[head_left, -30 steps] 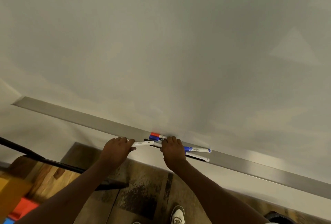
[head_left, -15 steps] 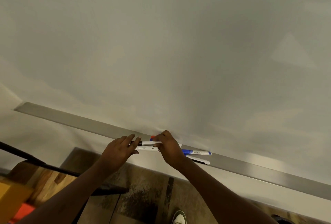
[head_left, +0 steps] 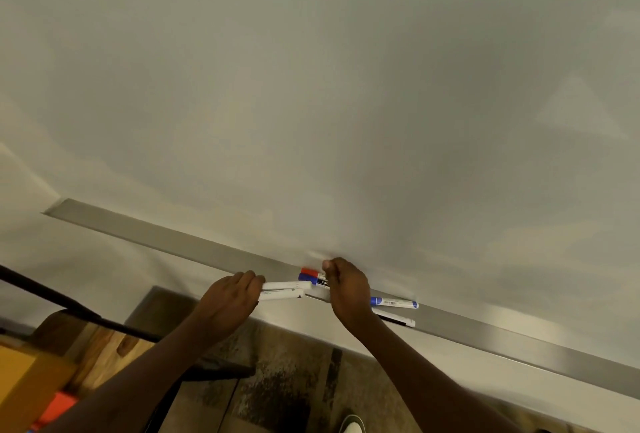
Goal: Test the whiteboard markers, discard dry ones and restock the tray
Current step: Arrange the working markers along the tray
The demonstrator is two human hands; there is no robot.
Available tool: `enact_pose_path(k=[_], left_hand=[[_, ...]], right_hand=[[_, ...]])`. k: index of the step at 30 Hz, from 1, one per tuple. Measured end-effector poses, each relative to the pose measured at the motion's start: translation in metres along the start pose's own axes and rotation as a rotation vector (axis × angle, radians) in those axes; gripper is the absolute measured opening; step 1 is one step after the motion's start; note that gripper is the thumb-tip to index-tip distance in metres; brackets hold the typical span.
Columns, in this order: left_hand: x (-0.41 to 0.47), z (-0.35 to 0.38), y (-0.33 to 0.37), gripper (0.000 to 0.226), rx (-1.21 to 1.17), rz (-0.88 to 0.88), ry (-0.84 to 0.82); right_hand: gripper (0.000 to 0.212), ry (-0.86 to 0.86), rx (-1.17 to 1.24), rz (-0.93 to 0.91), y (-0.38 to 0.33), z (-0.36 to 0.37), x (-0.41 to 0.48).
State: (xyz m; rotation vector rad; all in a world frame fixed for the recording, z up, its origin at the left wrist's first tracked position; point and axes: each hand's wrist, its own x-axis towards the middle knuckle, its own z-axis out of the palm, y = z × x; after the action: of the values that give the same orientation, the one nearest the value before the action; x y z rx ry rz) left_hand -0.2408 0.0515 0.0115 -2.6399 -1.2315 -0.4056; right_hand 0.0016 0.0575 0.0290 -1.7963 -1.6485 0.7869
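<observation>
At the tray (head_left: 138,235): a metal ledge ran under the whiteboard (head_left: 311,86), and the markers sat grouped near its middle.
Left hand (head_left: 227,304): the fingertips pinched the left end of two white markers (head_left: 284,288) at the ledge front.
Right hand (head_left: 348,290): the fingers were curled with the thumb on top, apparently gripping the pair's right end; the contact itself was hidden.
Resting stock: red-capped marker (head_left: 309,272), blue marker (head_left: 394,302) and black-banded marker (head_left: 394,318) lay on the ledge.
Step in hand: probably pick-up for testing; the board bore no stroke.
Next move: separate one marker, pull its cap straight off and draw a test line.
</observation>
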Motion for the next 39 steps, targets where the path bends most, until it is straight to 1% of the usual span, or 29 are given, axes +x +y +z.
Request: enact_pose_path(k=[1, 2, 4, 5, 7, 8, 10, 13, 16, 19, 23, 26, 31, 33, 35, 39], left_hand=[[-0.002, 0.001, -0.003, 0.039, 0.007, -0.016, -0.01], [-0.005, 0.001, -0.005, 0.038, 0.01, -0.03, -0.026], [-0.009, 0.001, -0.008, 0.038, 0.002, -0.059, -0.054], [-0.01, 0.001, -0.01, 0.038, -0.008, -0.072, -0.056], [-0.013, 0.0, -0.012, 0.038, -0.023, -0.094, -0.058], [-0.014, -0.001, -0.013, 0.038, -0.024, -0.099, -0.064], [-0.016, -0.001, -0.014, 0.037, -0.02, -0.101, -0.075], [-0.017, 0.001, -0.015, 0.036, -0.022, -0.104, -0.089], [-0.018, 0.006, -0.014, 0.031, -0.035, -0.096, -0.088], [-0.016, 0.009, -0.011, 0.018, -0.037, -0.073, -0.078], [-0.01, 0.009, -0.006, 0.031, -0.067, -0.077, -0.107], [-0.006, 0.007, -0.002, 0.033, -0.065, -0.072, -0.113], [-0.009, 0.006, 0.0, 0.024, -0.064, -0.056, -0.073], [-0.01, 0.004, -0.001, 0.029, -0.064, -0.065, -0.077], [-0.01, 0.0, -0.002, 0.034, -0.046, -0.072, -0.083], [-0.015, -0.005, -0.005, 0.035, -0.04, -0.079, -0.07]], right_hand=[[0.022, -0.024, -0.238, -0.021, 0.007, 0.001, 0.004], [0.018, -0.074, -0.389, -0.064, 0.014, 0.004, 0.006], [0.024, -0.204, -0.627, -0.198, 0.03, 0.012, 0.007], [0.031, -0.244, -0.692, -0.253, 0.038, 0.016, 0.006], [0.045, -0.246, -0.793, -0.334, 0.047, 0.021, 0.005], [0.049, -0.249, -0.823, -0.357, 0.05, 0.023, 0.005], [0.05, -0.281, -0.861, -0.35, 0.051, 0.023, 0.005], [0.046, -0.278, -0.949, -0.328, 0.057, 0.024, 0.005], [0.05, -0.266, -0.949, -0.331, 0.07, 0.02, 0.005], [0.049, -0.246, -0.927, -0.342, 0.079, 0.01, 0.002], [0.053, -0.233, -0.9, -0.335, 0.092, -0.004, -0.004], [0.053, -0.208, -0.895, -0.351, 0.1, -0.012, -0.007], [0.05, -0.136, -0.84, -0.475, 0.082, -0.006, -0.005], [0.051, -0.136, -0.831, -0.526, 0.068, 0.004, -0.001], [0.051, -0.16, -0.807, -0.571, 0.056, 0.015, 0.003], [0.043, -0.253, -0.808, -0.69, 0.037, 0.032, 0.01]])
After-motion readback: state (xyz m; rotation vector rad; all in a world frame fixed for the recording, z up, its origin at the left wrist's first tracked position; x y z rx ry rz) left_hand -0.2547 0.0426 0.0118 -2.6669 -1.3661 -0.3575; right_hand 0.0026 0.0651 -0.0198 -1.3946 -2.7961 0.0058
